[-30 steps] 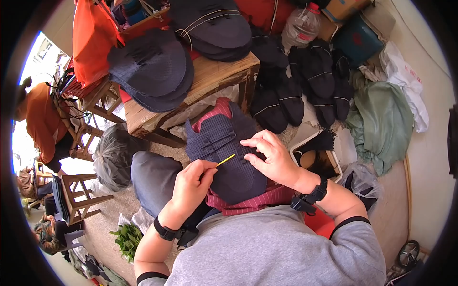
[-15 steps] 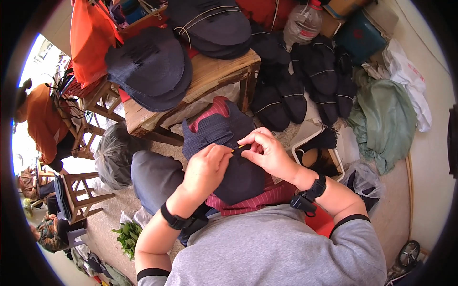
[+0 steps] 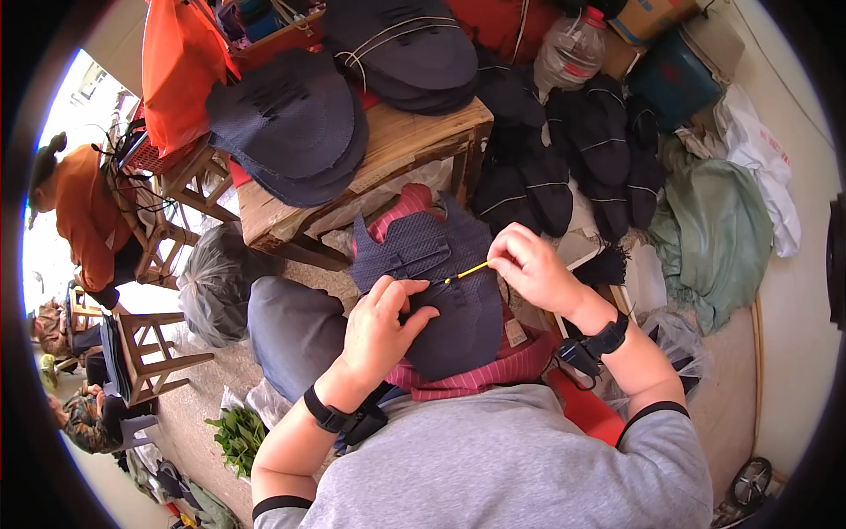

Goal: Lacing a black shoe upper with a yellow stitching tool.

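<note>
A dark navy shoe upper piece (image 3: 441,273) lies on a red striped cloth (image 3: 493,370) over my lap. My left hand (image 3: 381,328) presses flat on the piece's lower left part, fingers spread over the fabric. My right hand (image 3: 533,269) pinches the end of a thin yellow hook tool (image 3: 467,272), whose tip points left into the middle of the piece. Both wrists carry black straps.
A wooden table (image 3: 405,145) ahead bears stacks of dark fabric pieces (image 3: 291,123). More black bundles (image 3: 573,150), a plastic bottle (image 3: 573,48) and a green sack (image 3: 718,229) lie to the right. A person in orange (image 3: 84,220) sits at far left, near wooden stools (image 3: 150,353).
My right hand has drawn the yellow tool back out to the right, so it shows again. My left hand has shifted down and left on the piece.
</note>
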Demonstrator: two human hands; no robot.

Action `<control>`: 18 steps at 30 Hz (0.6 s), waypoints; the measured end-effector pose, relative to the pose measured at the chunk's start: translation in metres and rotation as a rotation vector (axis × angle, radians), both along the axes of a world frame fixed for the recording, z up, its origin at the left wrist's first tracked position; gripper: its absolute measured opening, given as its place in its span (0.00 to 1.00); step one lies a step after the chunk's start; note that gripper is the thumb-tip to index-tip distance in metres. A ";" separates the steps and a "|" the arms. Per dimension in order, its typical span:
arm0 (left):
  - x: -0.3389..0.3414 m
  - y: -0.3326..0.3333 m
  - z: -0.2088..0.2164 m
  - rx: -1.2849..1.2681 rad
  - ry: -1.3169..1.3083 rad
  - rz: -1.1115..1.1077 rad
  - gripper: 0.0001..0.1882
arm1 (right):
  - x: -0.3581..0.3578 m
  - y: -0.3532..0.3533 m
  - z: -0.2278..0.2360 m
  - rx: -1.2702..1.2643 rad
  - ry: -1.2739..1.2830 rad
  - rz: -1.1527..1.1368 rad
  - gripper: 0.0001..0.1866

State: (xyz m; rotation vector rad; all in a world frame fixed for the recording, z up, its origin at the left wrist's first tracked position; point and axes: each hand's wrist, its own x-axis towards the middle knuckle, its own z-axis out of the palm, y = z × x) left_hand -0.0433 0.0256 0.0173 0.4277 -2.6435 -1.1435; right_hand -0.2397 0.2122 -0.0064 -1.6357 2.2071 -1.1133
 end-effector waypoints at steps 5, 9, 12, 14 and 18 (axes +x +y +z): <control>0.001 -0.001 -0.001 -0.018 -0.042 0.009 0.19 | 0.014 -0.012 0.013 -0.112 -1.332 0.002 0.09; -0.001 0.001 -0.002 -0.005 -0.038 0.005 0.19 | 0.036 -0.025 -0.002 -0.101 -1.054 0.054 0.10; 0.001 0.000 -0.002 -0.025 -0.022 -0.002 0.19 | 0.041 -0.025 -0.002 -0.112 -0.752 0.018 0.10; 0.003 -0.002 -0.004 -0.042 -0.006 -0.012 0.18 | 0.044 -0.022 -0.003 -0.134 -0.694 0.015 0.11; 0.002 -0.003 -0.009 -0.114 0.045 -0.081 0.18 | 0.044 -0.011 -0.015 -0.181 -1.198 -0.005 0.12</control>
